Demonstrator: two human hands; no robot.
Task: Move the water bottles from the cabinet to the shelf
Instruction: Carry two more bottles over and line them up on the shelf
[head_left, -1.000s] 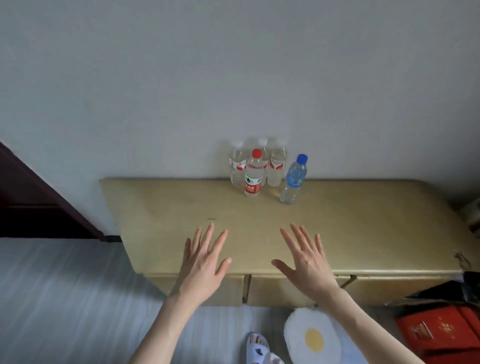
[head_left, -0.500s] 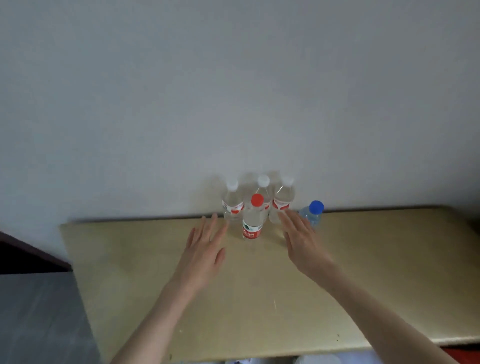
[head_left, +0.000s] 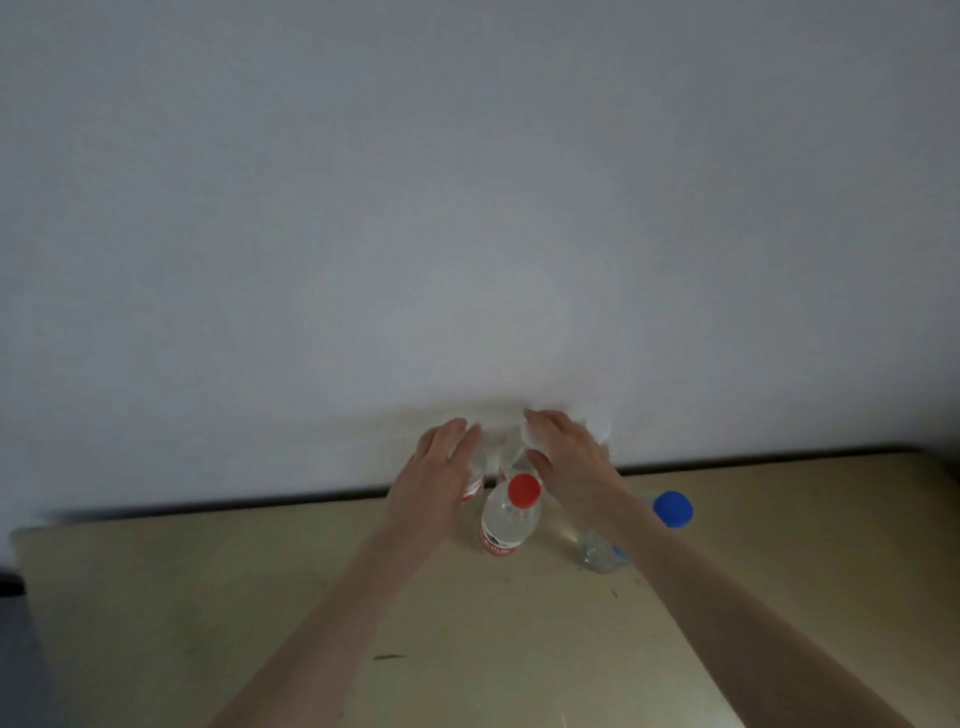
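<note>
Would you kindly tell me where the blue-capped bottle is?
In the head view, the blue-capped bottle stands on the cabinet, right of the red-capped bottle, under the right forearm.

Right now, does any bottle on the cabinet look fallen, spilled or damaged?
Nothing stands out. The red-capped bottle and the blue-capped bottle stand on the cabinet top, capped, with no spill visible. The back bottles are mostly hidden behind the hands.

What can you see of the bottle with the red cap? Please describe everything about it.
The red-capped bottle is clear plastic and looks filled with water. It has a round red screw cap and a red and white label band near its base. It stands upright on the beige cabinet top, in front of the bottles by the wall, between the two forearms. The left hand and right hand reach past it; neither clearly touches it.
</note>
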